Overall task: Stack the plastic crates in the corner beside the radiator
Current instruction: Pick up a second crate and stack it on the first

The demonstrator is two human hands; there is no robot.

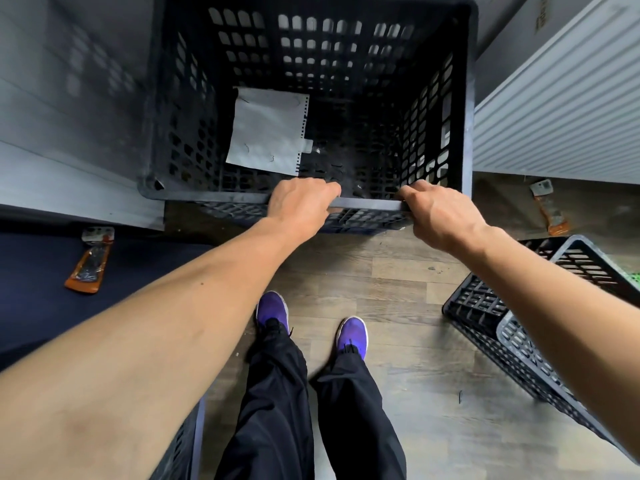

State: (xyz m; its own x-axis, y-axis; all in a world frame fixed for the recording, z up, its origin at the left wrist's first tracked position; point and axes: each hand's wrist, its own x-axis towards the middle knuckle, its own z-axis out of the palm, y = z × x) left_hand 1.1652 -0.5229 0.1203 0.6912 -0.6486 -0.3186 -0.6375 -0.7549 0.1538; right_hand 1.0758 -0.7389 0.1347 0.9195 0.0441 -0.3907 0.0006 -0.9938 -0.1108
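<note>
Crate [311,98] sits in the corner by the radiator [561,109], both hands, left [299,202] and right [440,216], curled over its near rim; looks light, stiff, nearly empty; that rim seems the spot to grab.

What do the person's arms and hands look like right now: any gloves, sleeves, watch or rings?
Both are bare. The left hand and right hand wear no gloves, and no rings show. Both forearms are uncovered as far as the frame shows, with no sleeve cuff, watch or wristband in view.
</note>
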